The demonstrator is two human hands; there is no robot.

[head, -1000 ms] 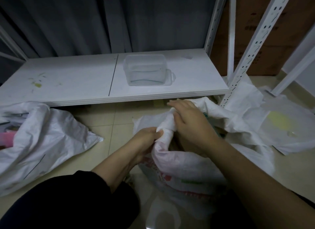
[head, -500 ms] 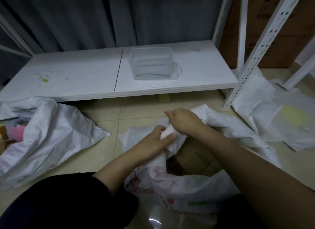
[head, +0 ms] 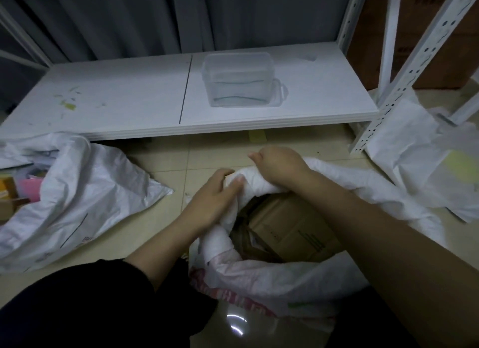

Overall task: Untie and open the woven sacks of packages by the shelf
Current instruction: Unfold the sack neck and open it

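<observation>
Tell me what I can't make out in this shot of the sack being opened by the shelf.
Head view only:
- Cardboard box inside the middle sack: partly hidden by the sack's rolled rim and the right forearm; its print is too small to read.
- Right hand fingertips: buried in the rim's fabric.
- Left hand: grips the rim, its palm turned away.
- Left sack: contents cut off by the frame edge.
- Right sack: contents not visible.

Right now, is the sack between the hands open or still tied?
Open: both hands roll back the woven sack's rim, baring a cardboard box inside.

Left sack (head: pixel 64 205) cut by edge; box print (head: pixel 311 240) illegible.
</observation>
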